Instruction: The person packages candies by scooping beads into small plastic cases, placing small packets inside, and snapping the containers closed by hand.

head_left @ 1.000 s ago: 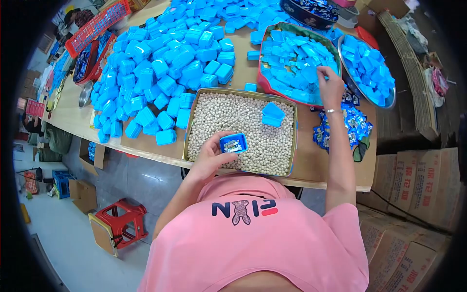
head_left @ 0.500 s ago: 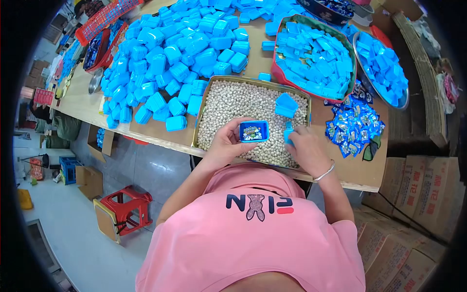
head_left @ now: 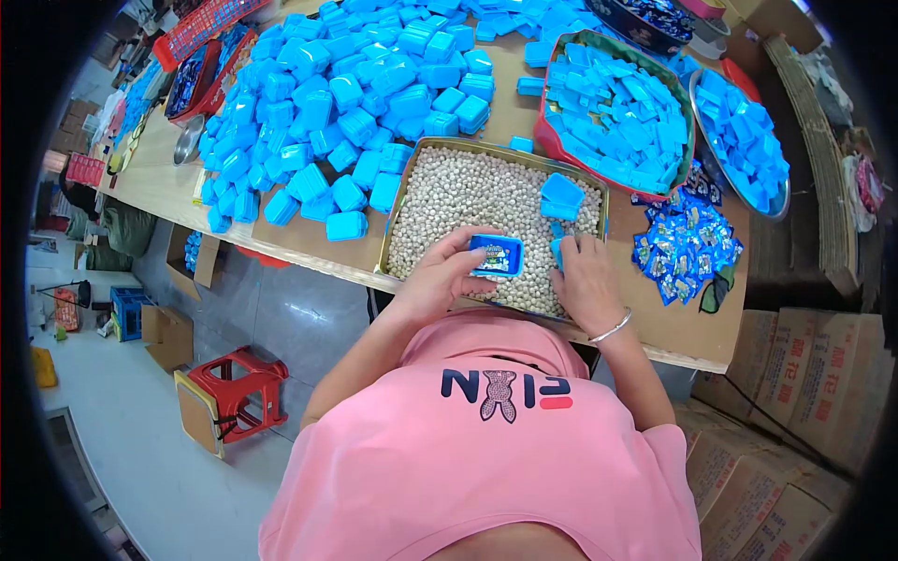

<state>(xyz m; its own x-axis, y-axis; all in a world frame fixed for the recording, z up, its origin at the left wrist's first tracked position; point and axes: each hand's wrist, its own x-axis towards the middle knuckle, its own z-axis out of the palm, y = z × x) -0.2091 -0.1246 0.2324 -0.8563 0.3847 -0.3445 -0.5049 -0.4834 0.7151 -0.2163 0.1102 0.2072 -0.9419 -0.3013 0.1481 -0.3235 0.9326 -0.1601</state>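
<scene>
Centre frame: open box [head_left: 496, 273], pinched in left hand [head_left: 443, 273], best kept level while blue piece [head_left: 557, 251] is held by right hand [head_left: 589, 283].

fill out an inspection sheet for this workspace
surface: wooden tabletop, brown cardboard over part
job's things: open blue box with a printed packet inside; tin tray of pale round pellets
clutter: heaped blue boxes; loose blue packets
hands: left hand holds the open blue box; right hand is at a blue plastic piece, grip unclear
cables: dark line across cartons, possibly cord
surroundings: red stool, cartons
</scene>
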